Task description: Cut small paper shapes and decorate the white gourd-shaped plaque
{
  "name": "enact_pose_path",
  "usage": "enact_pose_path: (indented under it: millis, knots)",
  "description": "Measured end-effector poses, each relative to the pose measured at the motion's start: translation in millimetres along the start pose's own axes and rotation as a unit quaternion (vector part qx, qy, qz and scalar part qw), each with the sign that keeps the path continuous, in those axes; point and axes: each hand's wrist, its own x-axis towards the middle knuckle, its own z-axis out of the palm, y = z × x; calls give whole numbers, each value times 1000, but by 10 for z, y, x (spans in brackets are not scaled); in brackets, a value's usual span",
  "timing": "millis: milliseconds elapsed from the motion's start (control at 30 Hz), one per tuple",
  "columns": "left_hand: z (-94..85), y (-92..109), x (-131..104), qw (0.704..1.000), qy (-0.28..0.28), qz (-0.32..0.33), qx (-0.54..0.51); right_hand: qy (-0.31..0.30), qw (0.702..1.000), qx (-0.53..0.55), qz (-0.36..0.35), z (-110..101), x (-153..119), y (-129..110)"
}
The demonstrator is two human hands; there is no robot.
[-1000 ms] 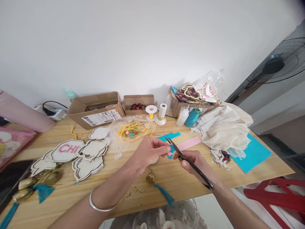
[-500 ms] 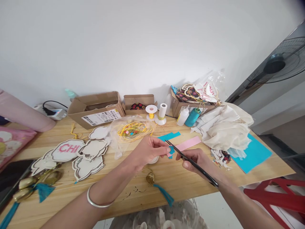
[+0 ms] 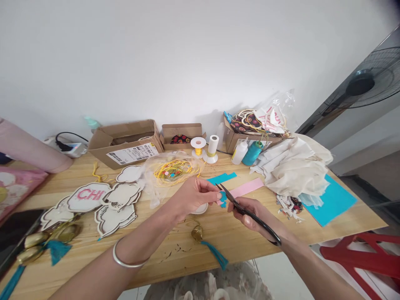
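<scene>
Between thumb and fingers, my left hand (image 3: 201, 195) pinches a small blue felt piece (image 3: 223, 199) with a bit of pink at its edge. My right hand (image 3: 250, 212) is closed around black-handled scissors (image 3: 258, 225). Their blades point up and left, slightly parted, right beside the felt piece; I cannot tell whether they touch it. Behind the hands lie a blue strip (image 3: 223, 178) and a pink strip (image 3: 248, 187). Below them, a brass bell (image 3: 197, 233) with a blue tassel (image 3: 216, 254) rests on the table. A white disc-like piece is partly hidden under my left hand.
White cloud-shaped plaques (image 3: 117, 218) and more bells (image 3: 33, 246) lie at left. Yellow cord (image 3: 173, 171) sits on a plastic bag. Cardboard boxes (image 3: 129, 143), spools (image 3: 213, 150), a glue bottle (image 3: 239, 152) and white cloth (image 3: 290, 171) line the back. A red stool (image 3: 365, 258) stands at right.
The scissor blades have parted a little more, and their handles have shifted slightly left. My left hand has turned the felt piece slightly, still pinching it.
</scene>
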Motion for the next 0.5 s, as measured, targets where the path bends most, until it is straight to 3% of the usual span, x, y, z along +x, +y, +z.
enact_pose_path:
  millis: [67,267,333,500]
  knots:
    - [-15,-12,-1,1000,1,-3,-9,16,1000,-3,-6,-2,-7,5]
    - [5,-41,15,1000,-16,-2,4,190,982,-5,-11,41,106,-215]
    - [32,-37,16,999,-28,13,41,198,980,-18,-27,65,163,-263]
    - [62,-10,0,994,-44,24,97,153,987,-27,-26,74,253,-265]
